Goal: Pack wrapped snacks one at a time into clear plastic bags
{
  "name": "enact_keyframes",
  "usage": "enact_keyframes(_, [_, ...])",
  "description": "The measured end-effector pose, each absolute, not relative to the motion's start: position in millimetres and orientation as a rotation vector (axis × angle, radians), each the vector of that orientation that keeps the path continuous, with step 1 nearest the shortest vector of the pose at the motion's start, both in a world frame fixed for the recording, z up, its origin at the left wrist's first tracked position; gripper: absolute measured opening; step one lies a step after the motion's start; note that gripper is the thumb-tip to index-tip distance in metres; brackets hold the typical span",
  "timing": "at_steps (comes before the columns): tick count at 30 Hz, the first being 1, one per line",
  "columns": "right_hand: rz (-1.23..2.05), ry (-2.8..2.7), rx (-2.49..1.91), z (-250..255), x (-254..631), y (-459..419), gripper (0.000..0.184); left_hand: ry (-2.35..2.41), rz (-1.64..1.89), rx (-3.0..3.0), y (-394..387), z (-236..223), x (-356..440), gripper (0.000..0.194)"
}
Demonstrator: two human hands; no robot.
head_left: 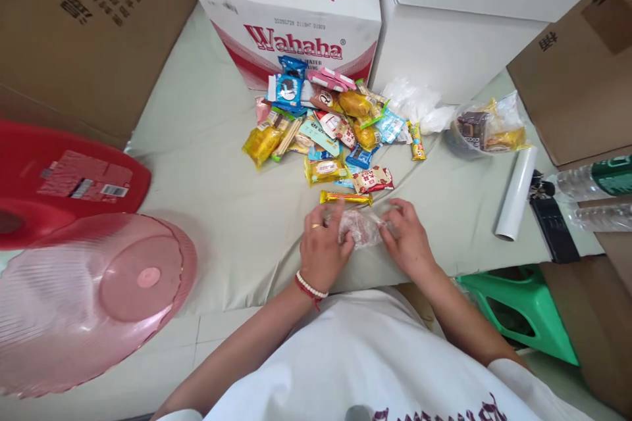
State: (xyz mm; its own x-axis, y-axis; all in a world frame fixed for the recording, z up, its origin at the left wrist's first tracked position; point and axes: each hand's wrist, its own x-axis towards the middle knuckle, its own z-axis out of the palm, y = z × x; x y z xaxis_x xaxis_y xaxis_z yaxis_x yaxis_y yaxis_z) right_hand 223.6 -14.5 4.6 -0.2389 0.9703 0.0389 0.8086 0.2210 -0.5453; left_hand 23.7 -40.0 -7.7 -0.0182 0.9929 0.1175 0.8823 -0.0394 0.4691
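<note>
My left hand (323, 243) and my right hand (407, 237) both grip a clear plastic bag (362, 227) with something reddish inside, fingers pinched on its two sides, low on the pale cloth-covered table (207, 171). Just beyond the bag lies a gold wrapped bar (345, 197). Farther back sits a pile of wrapped snacks (326, 122) in yellow, blue, pink and red packets. A red and white bracelet circles my left wrist.
A pink plastic basin (93, 296) and a red one (59, 177) sit at the left. A Wahaha carton (291, 26), white boxes and brown cartons ring the table. At right: a filled snack bag (486, 128), a white roll (516, 194), water bottles (597, 177), a green stool (523, 306).
</note>
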Motion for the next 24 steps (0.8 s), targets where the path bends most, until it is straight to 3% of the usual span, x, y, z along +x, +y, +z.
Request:
enact_keyframes(2, [0.781,-2.147,-1.589,15,208,-17,0.017,2.062,0.606,1.957,-37,-11,21,0.073])
enact_keyframes(6, [0.928,-2.332,-1.440,23,172,-23,0.034,2.001,0.358,1.888,-31,-9,11,0.034])
enact_keyframes(8, [0.959,-2.386,-1.394,22,163,-26,0.035,1.986,0.408,1.813,-31,-4,6,0.024])
enact_keyframes(10, [0.977,-2.339,-1.323,20,163,-29,0.036,1.989,0.557,1.698,-34,4,1,0.026])
enact_keyframes(15, [1.142,-2.103,-1.129,17,177,-34,0.067,1.530,0.852,1.300,-48,25,0,0.048])
enact_keyframes(17, [1.195,-2.019,-1.166,13,181,-32,0.059,1.324,0.907,1.196,-52,29,4,0.048])
enact_keyframes(21, [1.239,-1.831,-1.326,13,207,-18,0.024,1.159,0.955,1.084,-56,27,1,0.051])
enact_keyframes(23, [1.148,-1.633,-1.477,28,242,2,0.024,1.247,0.975,1.137,-59,18,-11,0.049])
enact_keyframes(24, [1.053,-1.502,-1.558,41,266,17,0.033,1.329,0.974,1.178,-62,12,-19,0.046])
